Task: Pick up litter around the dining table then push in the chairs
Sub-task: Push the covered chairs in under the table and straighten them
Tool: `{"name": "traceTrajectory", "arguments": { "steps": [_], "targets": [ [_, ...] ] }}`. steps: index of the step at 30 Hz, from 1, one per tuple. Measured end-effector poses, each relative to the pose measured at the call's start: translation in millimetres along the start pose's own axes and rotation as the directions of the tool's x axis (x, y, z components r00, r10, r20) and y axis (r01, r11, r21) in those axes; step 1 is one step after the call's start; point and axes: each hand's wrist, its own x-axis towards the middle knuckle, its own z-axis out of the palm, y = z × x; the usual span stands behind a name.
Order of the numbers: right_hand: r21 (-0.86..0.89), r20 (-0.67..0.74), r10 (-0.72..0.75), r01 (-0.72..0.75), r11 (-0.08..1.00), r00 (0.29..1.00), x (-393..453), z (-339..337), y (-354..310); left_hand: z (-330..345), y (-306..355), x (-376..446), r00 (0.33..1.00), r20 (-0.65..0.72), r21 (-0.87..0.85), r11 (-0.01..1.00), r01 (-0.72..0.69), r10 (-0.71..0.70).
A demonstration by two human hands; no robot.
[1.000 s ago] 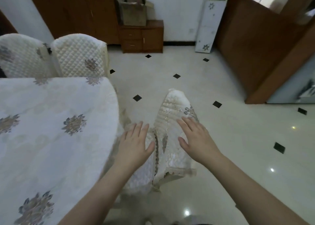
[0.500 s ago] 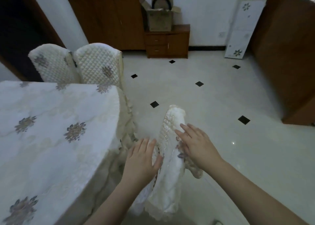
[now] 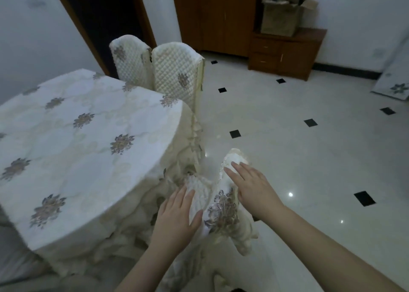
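Note:
A chair in a cream quilted cover [image 3: 223, 210] stands right below me, its backrest against the hanging cloth of the dining table [image 3: 84, 141]. My left hand [image 3: 177, 214] lies flat with straight fingers on the left part of the backrest top. On the right part my right hand [image 3: 250, 185] presses with fingers stretched out. The chair's seat is hidden under the tablecloth. No litter shows on the floor near the table.
Two more covered chairs [image 3: 174, 75] stand tucked in at the table's far side. A brown wardrobe, a low cabinet [image 3: 285, 53] with a cardboard box on it, and a white panel leaning on the wall line the back. White tiled floor [image 3: 309, 159] spreads to the right.
The chair has slid in toward the table with both hands on its backrest. My view has swung left, so the table and far chairs now sit nearer the middle.

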Motion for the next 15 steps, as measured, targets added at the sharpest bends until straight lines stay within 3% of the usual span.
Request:
{"name": "traceTrajectory", "arguments": {
  "steps": [9, 15],
  "targets": [
    [-0.039, 0.062, -0.161, 0.163, 0.986, 0.985, 43.0, 17.2, 39.7, 24.9, -20.7, -2.4, 0.981, -0.001, -0.043, 0.980, 0.192, -0.192],
    [0.032, 0.228, -0.355, 0.357, 0.934, 0.907, 67.9, 30.7, 44.5, 17.1, -7.2, -25.7, 0.968, -0.042, -0.102, 0.965, 0.241, -0.247]
  ]
}}
